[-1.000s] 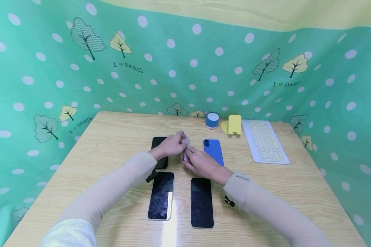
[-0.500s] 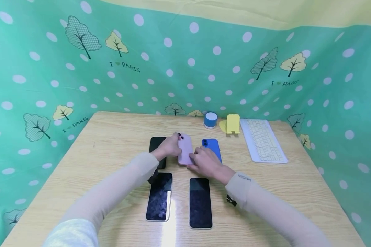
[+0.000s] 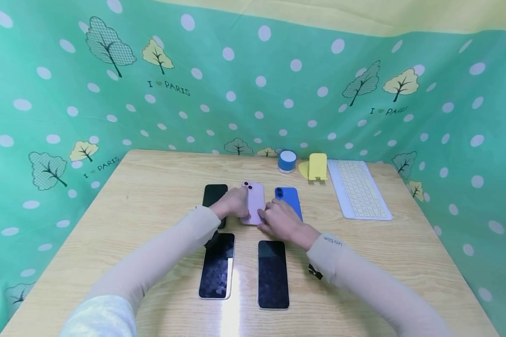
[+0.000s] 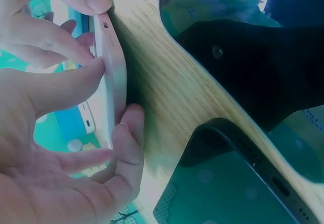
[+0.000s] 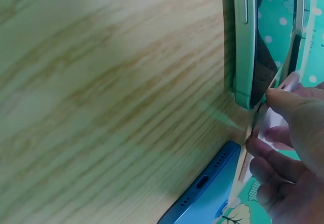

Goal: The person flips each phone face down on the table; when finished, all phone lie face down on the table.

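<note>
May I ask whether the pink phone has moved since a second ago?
Yes: in the head view, the pink phone has turned from nearly edge-on to back upward, beside the unmoved blue phone.

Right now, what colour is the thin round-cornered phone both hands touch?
The thin round-cornered phone is pale pink-lilac; head view shows it best.
</note>
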Motion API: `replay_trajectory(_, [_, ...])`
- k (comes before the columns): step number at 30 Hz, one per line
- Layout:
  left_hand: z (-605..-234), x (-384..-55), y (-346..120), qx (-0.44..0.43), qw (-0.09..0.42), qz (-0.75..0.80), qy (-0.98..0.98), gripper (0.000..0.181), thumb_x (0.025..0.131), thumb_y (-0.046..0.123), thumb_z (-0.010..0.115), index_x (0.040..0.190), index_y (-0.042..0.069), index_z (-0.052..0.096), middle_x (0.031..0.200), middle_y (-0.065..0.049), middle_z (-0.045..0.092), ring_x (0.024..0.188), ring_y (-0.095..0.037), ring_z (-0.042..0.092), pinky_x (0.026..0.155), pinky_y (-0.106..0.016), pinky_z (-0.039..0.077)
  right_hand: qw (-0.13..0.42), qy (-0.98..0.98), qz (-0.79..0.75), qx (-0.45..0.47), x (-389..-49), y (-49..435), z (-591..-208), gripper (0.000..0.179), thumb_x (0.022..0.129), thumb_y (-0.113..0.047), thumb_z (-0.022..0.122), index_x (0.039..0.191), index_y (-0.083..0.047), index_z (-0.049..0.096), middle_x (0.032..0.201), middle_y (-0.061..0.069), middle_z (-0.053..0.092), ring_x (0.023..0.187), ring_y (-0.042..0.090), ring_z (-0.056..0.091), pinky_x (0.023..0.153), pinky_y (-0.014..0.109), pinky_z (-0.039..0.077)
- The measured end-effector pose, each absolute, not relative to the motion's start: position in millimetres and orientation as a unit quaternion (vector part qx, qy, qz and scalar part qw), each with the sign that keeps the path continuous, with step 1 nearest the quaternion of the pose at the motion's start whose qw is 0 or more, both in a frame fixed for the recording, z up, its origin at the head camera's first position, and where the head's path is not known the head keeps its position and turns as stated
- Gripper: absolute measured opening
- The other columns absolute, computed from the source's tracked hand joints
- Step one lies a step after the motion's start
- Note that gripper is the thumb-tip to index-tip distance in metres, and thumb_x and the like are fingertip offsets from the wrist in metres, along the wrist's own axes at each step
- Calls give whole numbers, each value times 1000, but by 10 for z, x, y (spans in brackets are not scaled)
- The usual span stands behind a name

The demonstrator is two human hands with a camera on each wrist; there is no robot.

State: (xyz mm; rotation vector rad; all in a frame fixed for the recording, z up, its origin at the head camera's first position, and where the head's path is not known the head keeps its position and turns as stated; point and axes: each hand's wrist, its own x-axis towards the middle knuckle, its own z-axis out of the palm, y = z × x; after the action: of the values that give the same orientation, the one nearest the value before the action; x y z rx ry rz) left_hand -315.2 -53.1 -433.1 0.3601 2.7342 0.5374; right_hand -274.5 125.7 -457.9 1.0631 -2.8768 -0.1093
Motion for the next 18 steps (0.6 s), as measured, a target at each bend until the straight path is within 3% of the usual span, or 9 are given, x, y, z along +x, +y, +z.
replay_trajectory(9, [-4294, -3135, -499, 138, 165, 150, 965, 62, 86, 18, 83, 135, -7, 55, 118, -23, 70, 90, -25, 59, 84, -37, 54, 36, -931, -39, 361, -2748, 1248, -4573, 41, 100, -38, 69, 124, -6, 74, 103, 12, 74, 85, 23, 60, 79, 39, 52])
replay_trajectory(18, [-4276, -3109, -481, 134, 177, 127, 967, 62, 88, 21, 81, 138, -6, 56, 128, -22, 64, 103, -28, 54, 101, -43, 53, 15, -933, -51, 356, -2749, 1238, -4553, 38, 102, -37, 66, 124, -7, 74, 108, 13, 73, 90, 25, 61, 82, 41, 54])
